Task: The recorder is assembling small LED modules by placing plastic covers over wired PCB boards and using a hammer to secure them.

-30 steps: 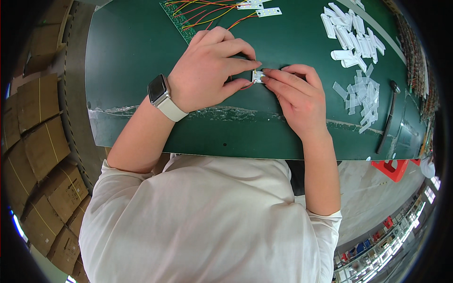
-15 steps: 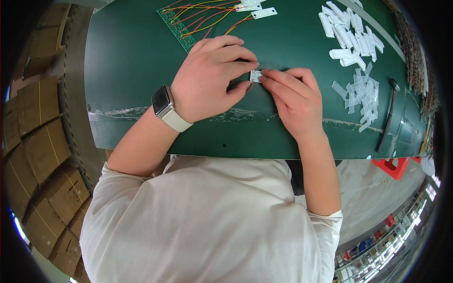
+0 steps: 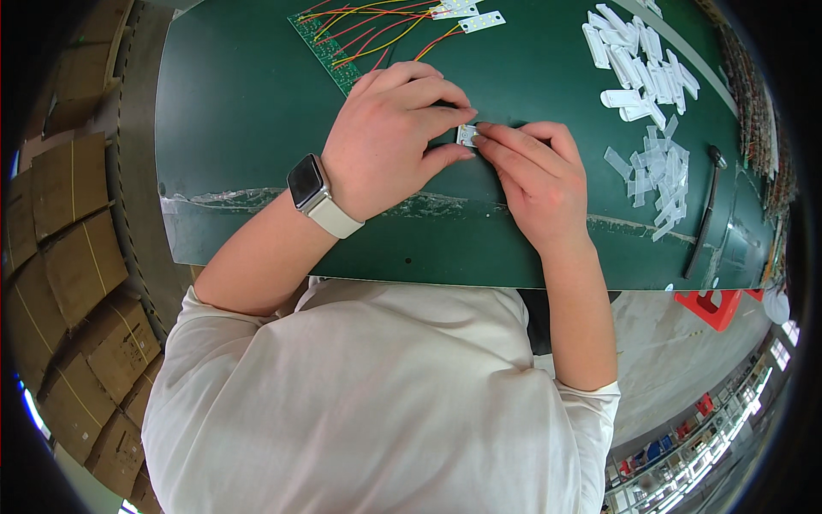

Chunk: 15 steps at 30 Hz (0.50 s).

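Small white piece [image 3: 467, 134] near loose white strips [image 3: 655, 167]

On the green table [image 3: 240, 111], the left hand [image 3: 390, 141], with a smartwatch [image 3: 310, 187] on its wrist, and the right hand [image 3: 535, 180] pinch a small white module [image 3: 467, 134] between their fingertips, with clear plastic covers [image 3: 659, 176] piled to the right and a wired green board [image 3: 330, 43] far behind.

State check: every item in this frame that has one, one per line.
Left hand: fingers pinching the small white rectangular part.
Right hand: fingertips on the same part.
Small white rectangular part: held between both hands, low over the green table mat.
White plastic strips: loose, scattered on the mat.
Red and yellow wires: lying untouched.
Dark wristwatch: screen dark.
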Motion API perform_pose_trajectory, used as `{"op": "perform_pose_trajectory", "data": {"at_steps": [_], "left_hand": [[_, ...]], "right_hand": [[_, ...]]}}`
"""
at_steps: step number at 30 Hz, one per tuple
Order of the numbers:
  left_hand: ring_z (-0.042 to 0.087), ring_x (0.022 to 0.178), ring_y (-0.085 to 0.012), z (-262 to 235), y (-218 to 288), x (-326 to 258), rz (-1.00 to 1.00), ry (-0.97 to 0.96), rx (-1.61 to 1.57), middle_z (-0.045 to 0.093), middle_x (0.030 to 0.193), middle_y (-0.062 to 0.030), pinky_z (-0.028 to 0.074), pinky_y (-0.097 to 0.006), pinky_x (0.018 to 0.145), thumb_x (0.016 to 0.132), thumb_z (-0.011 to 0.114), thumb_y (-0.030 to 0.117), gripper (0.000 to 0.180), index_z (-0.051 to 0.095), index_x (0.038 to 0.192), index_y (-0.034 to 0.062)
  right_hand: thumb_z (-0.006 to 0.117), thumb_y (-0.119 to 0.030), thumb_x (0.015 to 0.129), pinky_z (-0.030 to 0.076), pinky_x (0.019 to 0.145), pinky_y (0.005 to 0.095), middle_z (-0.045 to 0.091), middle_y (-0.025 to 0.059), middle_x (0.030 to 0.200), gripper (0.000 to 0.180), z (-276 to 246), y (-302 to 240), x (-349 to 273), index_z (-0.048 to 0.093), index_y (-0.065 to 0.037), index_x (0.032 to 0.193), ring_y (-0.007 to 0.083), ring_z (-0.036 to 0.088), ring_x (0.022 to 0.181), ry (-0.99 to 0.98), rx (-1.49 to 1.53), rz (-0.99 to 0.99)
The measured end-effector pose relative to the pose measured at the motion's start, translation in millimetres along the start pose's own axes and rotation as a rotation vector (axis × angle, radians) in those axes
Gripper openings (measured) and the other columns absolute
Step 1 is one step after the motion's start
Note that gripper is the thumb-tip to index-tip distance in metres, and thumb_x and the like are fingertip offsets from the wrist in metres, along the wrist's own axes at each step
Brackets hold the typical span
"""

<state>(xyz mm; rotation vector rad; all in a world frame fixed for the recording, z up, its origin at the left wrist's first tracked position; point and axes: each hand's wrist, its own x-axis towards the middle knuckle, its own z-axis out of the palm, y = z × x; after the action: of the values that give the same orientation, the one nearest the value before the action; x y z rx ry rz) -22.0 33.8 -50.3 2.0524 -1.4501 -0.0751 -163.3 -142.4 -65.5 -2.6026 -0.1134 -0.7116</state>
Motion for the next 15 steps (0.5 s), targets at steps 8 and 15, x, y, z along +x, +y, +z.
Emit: {"op": "perform_pose_trajectory", "data": {"at_steps": [8,15], "left_hand": [[0.054,0.123,-0.0258,-5.9,10.6,-3.6,-0.053,0.011,0.187,0.066,0.125,0.0042,0.04,-0.048,0.111,0.075,0.087,0.031,0.037,0.083,0.111,0.0233],[0.05,0.129,-0.0275,-4.6,11.5,-6.7,-0.128,-0.011,0.222,0.063,0.131,0.0042,0.026,-0.064,0.119,0.075,0.087,0.037,0.04,0.083,0.114,0.0289]], "right_hand": [[0.077,-0.002,0.071,0.055,0.077,0.0316,0.076,-0.0046,0.108,0.03,-0.6,1.8,-0.5,0.08,-0.01,0.1,0.0197,0.061,0.09,-0.004,-0.005,0.006],[0.079,-0.004,0.074,0.054,0.079,0.0318,0.076,-0.0063,0.11,0.027,-0.7,1.2,-1.7,0.081,-0.011,0.101,0.0193,0.061,0.09,-0.009,-0.001,0.031]]}}
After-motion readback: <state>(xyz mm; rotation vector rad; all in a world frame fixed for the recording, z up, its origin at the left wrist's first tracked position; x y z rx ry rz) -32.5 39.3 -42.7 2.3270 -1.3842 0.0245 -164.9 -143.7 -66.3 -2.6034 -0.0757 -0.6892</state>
